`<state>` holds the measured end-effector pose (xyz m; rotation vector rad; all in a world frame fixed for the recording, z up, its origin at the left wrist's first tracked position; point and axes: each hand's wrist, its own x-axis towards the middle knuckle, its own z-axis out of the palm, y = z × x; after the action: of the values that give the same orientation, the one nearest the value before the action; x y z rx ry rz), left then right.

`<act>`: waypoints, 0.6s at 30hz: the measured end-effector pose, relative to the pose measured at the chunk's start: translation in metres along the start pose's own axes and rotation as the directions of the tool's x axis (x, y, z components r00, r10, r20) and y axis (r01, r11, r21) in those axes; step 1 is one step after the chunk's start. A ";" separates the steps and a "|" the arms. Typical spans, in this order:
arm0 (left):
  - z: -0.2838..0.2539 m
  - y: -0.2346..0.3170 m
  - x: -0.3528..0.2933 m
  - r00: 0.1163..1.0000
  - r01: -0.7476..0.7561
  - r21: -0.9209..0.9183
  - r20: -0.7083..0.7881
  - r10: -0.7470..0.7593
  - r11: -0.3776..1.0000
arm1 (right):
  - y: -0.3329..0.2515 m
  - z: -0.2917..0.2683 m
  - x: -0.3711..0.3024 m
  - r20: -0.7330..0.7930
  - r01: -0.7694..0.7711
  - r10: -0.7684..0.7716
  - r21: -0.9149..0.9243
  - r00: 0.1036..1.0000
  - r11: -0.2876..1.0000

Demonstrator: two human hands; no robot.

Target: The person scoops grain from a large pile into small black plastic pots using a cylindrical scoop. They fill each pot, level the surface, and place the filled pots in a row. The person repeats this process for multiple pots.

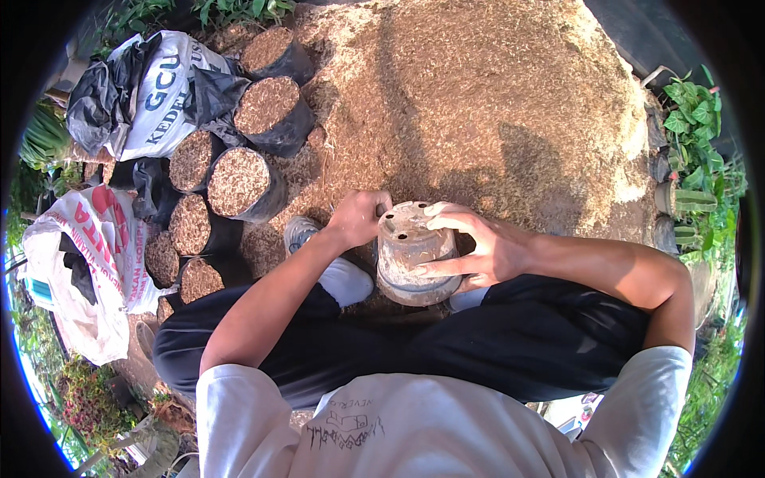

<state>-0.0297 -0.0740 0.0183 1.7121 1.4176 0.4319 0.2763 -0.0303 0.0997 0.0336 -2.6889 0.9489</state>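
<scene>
A dirty, pale plant pot (416,259) is held upside down between my legs, its base with drain holes facing up. My right hand (494,247) grips it from the right, thumb and fingers spread over the base edge and the side wall. Up against the far left edge of the base is my left hand (362,217), its fingers curled in. Whether those fingers hold anything is hidden. Beyond the pot spreads a wide heap of brown, chaffy planting mix (478,103).
Several black grow bags (275,127) filled with the mix stand at the left. Beside them lie a white and black sack (171,95) and a white sack with red print (100,255). Green plants (693,119) line the right edge. My shoe (303,233) rests near the pot.
</scene>
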 end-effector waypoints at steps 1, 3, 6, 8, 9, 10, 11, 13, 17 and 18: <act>0.001 0.000 0.000 0.999 -0.022 -0.011 -0.027 0.022 1.000 | 0.001 -0.002 0.000 -0.022 -0.058 0.059 0.014 0.998 0.998; 0.002 0.002 0.000 0.993 -0.057 -0.020 -0.102 0.055 0.998 | 0.003 -0.007 -0.001 -0.120 -0.154 0.159 0.048 0.980 0.987; 0.002 0.005 0.001 0.996 -0.047 -0.032 -0.077 0.044 0.998 | 0.012 -0.017 -0.006 -0.230 -0.288 0.287 0.028 0.930 0.957; 0.000 0.008 0.002 0.996 -0.060 0.030 -0.062 0.062 0.998 | 0.023 -0.022 -0.011 -0.282 -0.349 0.384 0.168 0.879 0.922; -0.002 0.011 0.004 0.996 -0.069 0.065 -0.057 0.072 0.996 | 0.028 -0.025 -0.016 -0.306 -0.401 0.411 0.098 0.859 0.911; -0.004 0.014 0.003 1.000 0.021 0.030 -0.019 -0.020 0.999 | 0.036 -0.024 -0.019 -0.325 -0.445 0.480 0.180 0.815 0.877; -0.006 0.018 0.003 0.995 0.087 0.029 0.037 -0.088 0.996 | 0.045 -0.024 -0.023 -0.358 -0.469 0.535 0.260 0.765 0.844; -0.012 0.027 0.003 0.972 0.195 0.021 0.128 -0.196 0.981 | 0.063 -0.009 -0.026 -0.320 -0.595 0.812 0.559 0.488 0.577; -0.016 0.052 -0.019 0.969 0.223 0.263 0.044 -0.243 0.939 | 0.096 0.003 -0.059 0.007 -0.335 1.000 0.942 0.020 0.000; -0.014 0.058 -0.028 0.939 0.309 0.370 0.027 -0.343 0.876 | 0.102 0.005 -0.067 0.076 -0.313 0.997 0.946 -0.035 -0.083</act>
<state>-0.0117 -0.0943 0.0779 1.6981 1.7588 -0.1033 0.3274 0.0415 0.0144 -1.6932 -0.8680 1.8266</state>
